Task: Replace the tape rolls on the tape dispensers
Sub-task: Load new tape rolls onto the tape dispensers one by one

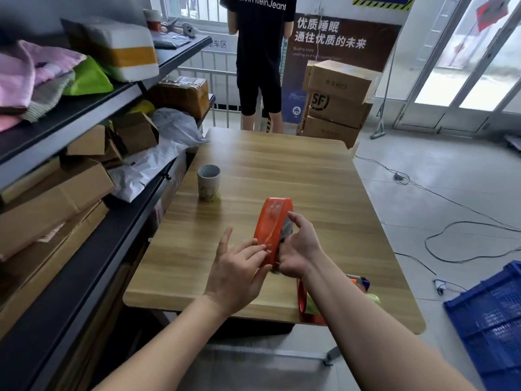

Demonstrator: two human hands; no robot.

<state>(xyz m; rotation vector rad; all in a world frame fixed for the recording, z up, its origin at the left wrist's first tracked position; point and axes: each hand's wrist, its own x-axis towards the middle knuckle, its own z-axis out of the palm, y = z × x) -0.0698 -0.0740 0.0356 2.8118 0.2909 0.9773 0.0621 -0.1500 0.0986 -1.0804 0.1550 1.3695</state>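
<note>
The right hand [298,249] is gripping the orange dispenser [272,224] just above the bench [282,165], its fingers curled round it. The left hand [239,269] is pressing straight fingers against its near end. A cup [208,183] is standing beyond.

Wooden table [282,165], dark shelving [98,105] at left, grey tiled floor [437,193], bright glass doors [479,80] at right
</note>
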